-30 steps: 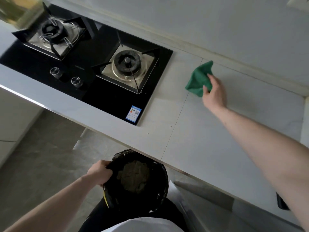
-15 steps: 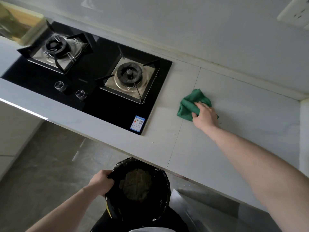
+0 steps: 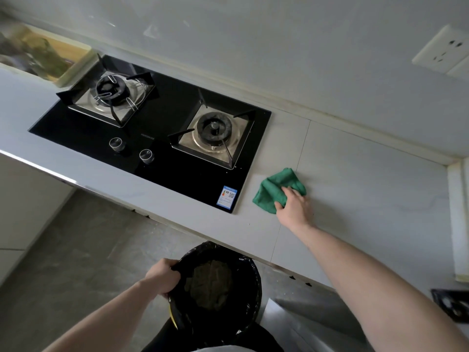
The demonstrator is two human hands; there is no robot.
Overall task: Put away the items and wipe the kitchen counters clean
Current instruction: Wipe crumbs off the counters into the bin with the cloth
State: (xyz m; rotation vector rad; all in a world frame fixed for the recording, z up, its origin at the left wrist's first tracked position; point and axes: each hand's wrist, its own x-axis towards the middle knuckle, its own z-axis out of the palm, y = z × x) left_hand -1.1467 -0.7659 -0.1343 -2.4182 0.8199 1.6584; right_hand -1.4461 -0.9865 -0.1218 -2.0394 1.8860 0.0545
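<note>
Head view: wiping is under way. The right hand presses a bunched green cloth on the table, centre right, beside the stove. The left hand grips the bin rim, lower centre. A tray, upper left, seems not yet put away.

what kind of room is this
Most likely a home kitchen. A black two-burner gas hob is set into a pale counter along the wall, the right hand wipes it with a green cloth, and the left hand grips a bag-lined bin.
</note>
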